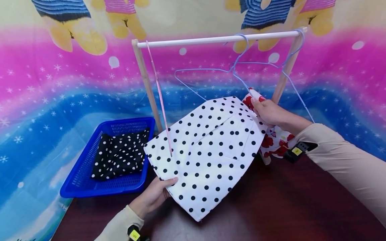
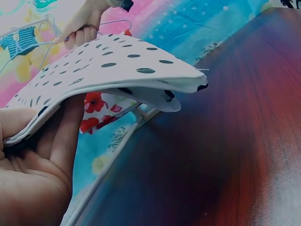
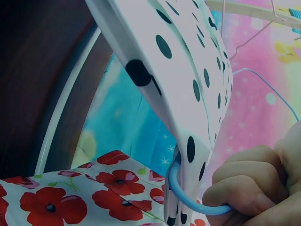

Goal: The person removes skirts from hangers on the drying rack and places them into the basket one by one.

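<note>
A white cloth with black polka dots (image 1: 208, 157), stitched with a pocket-like patch, hangs slanted over a blue wire hanger (image 1: 208, 69). That hanger's hook is over the rack's rail. My left hand (image 1: 155, 194) pinches the cloth's lower left edge, thumb on top and fingers beneath; the left wrist view shows the cloth's layers (image 2: 117, 75) between them. My right hand (image 1: 268, 110) grips the hanger's right arm near the cloth's upper corner. In the right wrist view, curled fingers (image 3: 249, 183) hold the blue wire (image 3: 188, 200). Part of the hanger is hidden under the cloth.
A white rail (image 1: 193, 41) on wooden posts forms the rack. From it hang a pink hanger (image 1: 159, 93) at left and another blue hanger (image 1: 297, 90) at right. Red-flowered cloth (image 1: 274, 142) lies behind my right hand. A blue basket (image 1: 78, 180) holds black polka-dot cloth (image 1: 120, 155).
</note>
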A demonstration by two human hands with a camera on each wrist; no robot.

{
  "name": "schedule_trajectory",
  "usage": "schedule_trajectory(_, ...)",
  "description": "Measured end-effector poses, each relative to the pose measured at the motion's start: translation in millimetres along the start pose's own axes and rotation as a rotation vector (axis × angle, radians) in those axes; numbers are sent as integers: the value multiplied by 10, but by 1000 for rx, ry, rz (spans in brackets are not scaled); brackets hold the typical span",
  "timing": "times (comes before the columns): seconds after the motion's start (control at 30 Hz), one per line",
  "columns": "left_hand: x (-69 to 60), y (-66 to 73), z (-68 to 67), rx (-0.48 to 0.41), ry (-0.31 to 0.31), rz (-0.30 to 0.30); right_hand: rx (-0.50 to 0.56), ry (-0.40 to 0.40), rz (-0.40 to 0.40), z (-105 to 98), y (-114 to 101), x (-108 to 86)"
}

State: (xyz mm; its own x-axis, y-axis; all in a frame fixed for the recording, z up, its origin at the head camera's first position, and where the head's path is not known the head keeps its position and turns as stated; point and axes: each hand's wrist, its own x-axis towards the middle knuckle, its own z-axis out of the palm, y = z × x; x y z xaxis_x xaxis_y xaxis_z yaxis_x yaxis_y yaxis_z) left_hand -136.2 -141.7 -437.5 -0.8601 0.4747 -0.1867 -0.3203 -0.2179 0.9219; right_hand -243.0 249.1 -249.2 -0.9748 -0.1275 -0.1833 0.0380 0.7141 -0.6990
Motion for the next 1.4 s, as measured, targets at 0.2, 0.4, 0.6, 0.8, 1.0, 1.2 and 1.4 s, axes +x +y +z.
schedule_trajectory(0.2, -22, 66, -43, -1, 36, -5, -9, -16, -3, -19, 18, 2)
schedule_trajectory(0.4, -67, 131, -84, 2, 77, -14, -34, -15, -27, -43, 46, -10)
schedule_trajectory(0.6, -83, 172, -115, 24, 79, -1, -37, -15, -41, -46, 53, -16)
schedule_trajectory(0.8, -99, 241, -145, 46, 117, 9, -41, -15, -51, -59, 62, -21)
schedule_trajectory(1.0, -101, 299, -183, 53, 163, -2, -56, -2, -52, -69, 60, -20)
schedule_trajectory(1.2, -118, 312, -204, 63, 137, 0, -60, -2, -47, -63, 47, -27)
schedule_trajectory(1.4, -141, 315, -214, 71, 129, 7, -51, 6, -33, -59, 36, -18)
